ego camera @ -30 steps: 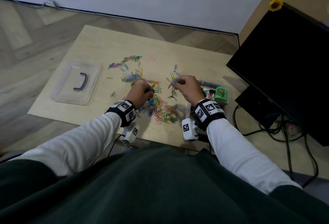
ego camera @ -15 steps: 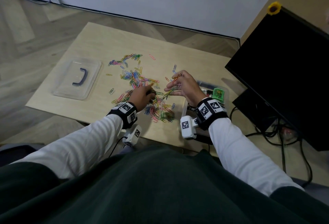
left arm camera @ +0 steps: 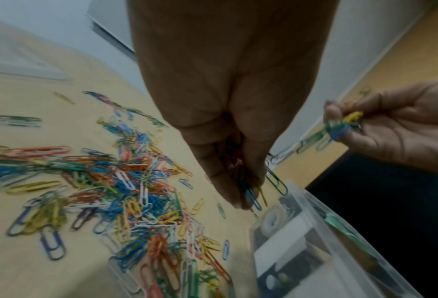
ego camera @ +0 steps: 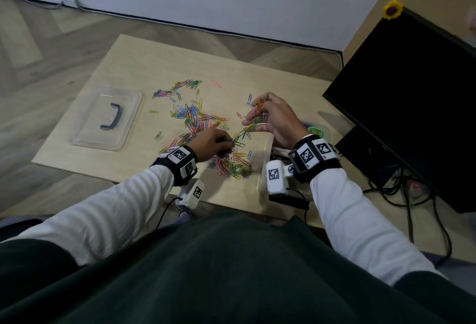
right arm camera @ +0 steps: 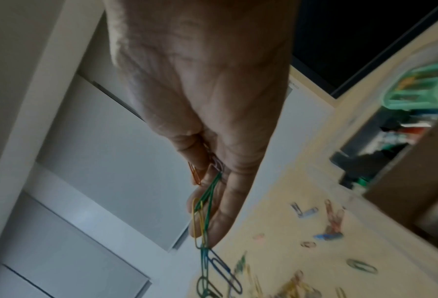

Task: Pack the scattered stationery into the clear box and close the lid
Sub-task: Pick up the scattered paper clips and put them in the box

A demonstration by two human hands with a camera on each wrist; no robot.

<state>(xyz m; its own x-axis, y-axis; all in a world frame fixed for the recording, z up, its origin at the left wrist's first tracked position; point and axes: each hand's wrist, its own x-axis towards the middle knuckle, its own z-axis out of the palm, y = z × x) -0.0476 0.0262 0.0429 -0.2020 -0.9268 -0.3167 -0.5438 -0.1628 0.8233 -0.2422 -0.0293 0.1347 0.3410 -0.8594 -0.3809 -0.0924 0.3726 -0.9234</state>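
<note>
Coloured paper clips (ego camera: 195,120) lie scattered in a heap (left arm camera: 126,193) on the pale wooden board (ego camera: 159,66). My left hand (ego camera: 219,143) (left arm camera: 238,181) hovers low over the heap and pinches a bunch of clips. My right hand (ego camera: 260,117) (right arm camera: 207,211) is raised above the board, pinching a tangled chain of clips (right arm camera: 210,262) that hangs toward the left hand. The clear box (left arm camera: 314,252) stands at the board's right edge, open, with stationery inside, partly hidden behind my right wrist in the head view. Its clear lid (ego camera: 108,117) with a dark handle lies far left.
A black monitor (ego camera: 412,97) leans at the right, with cables (ego camera: 412,195) on the floor below it. A green item (ego camera: 315,131) sits in the box. Wooden floor surrounds the board; a white wall runs behind.
My right hand rose from the board with clips in it and now holds them higher. My left hand stayed over the heap, shifting slightly right.
</note>
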